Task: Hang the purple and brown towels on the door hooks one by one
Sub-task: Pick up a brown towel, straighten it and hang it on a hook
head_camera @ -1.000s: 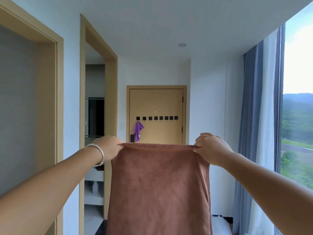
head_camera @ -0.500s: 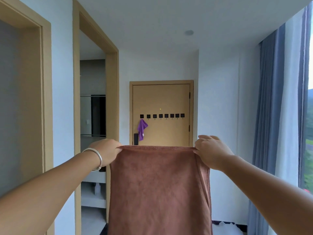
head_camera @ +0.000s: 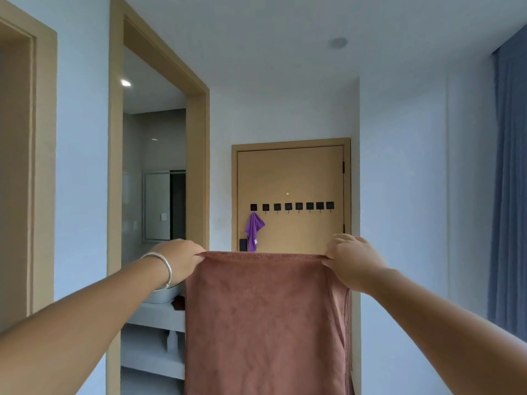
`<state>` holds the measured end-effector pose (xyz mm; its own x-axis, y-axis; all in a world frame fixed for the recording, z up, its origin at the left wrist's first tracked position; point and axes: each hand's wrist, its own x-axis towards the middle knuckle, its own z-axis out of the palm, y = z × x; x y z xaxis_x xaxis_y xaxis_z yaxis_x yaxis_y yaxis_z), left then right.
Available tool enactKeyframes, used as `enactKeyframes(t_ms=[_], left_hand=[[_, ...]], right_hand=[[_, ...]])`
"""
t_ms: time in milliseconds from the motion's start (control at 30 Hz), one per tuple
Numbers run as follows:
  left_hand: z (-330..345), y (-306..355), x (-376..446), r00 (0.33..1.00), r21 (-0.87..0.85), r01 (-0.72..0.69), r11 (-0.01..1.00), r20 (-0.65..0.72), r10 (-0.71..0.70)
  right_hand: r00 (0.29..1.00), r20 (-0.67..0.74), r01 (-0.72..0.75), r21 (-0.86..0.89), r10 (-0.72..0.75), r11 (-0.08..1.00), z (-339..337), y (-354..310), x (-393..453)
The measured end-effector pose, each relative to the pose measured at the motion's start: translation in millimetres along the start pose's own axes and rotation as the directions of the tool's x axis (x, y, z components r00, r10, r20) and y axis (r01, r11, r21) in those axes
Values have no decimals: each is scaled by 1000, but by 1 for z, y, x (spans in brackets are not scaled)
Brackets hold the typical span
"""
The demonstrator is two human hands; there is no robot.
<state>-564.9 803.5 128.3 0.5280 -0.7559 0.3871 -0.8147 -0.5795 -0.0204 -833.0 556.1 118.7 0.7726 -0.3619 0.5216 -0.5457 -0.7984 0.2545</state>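
Note:
A brown towel (head_camera: 265, 320) hangs spread out in front of me, held by its top edge. My left hand (head_camera: 178, 259) pinches its top left corner and my right hand (head_camera: 352, 260) pinches its top right corner. Straight ahead is a tan door (head_camera: 291, 178) with a row of several black hooks (head_camera: 291, 206). A purple towel (head_camera: 253, 230) hangs from the leftmost hook. The other hooks are bare. The brown towel hides the door's lower part.
An open doorway (head_camera: 159, 195) on the left shows a mirror and a counter with shelves. A second tan door frame (head_camera: 42, 166) stands at the far left. Blue curtains (head_camera: 510, 181) hang on the right. White walls line the corridor.
The view has turned left and moved nearer the door, so the window has left the frame. Both hands keep the same hold on the brown towel.

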Motion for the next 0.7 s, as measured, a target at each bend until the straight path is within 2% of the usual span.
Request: enactKeyframes(t_ms=[267, 467, 700], left_hand=[[62, -12, 119, 1000, -11, 10, 1000, -2, -10], [120, -29, 228, 998, -29, -59, 998, -6, 59], [151, -63, 345, 998, -73, -48, 996, -37, 45]], right_hand=[[999, -12, -42, -25, 42, 999, 87, 29, 92], [999, 17, -51, -67, 52, 996, 149, 42, 191], [998, 0, -61, -108, 61, 992, 217, 49, 303]])
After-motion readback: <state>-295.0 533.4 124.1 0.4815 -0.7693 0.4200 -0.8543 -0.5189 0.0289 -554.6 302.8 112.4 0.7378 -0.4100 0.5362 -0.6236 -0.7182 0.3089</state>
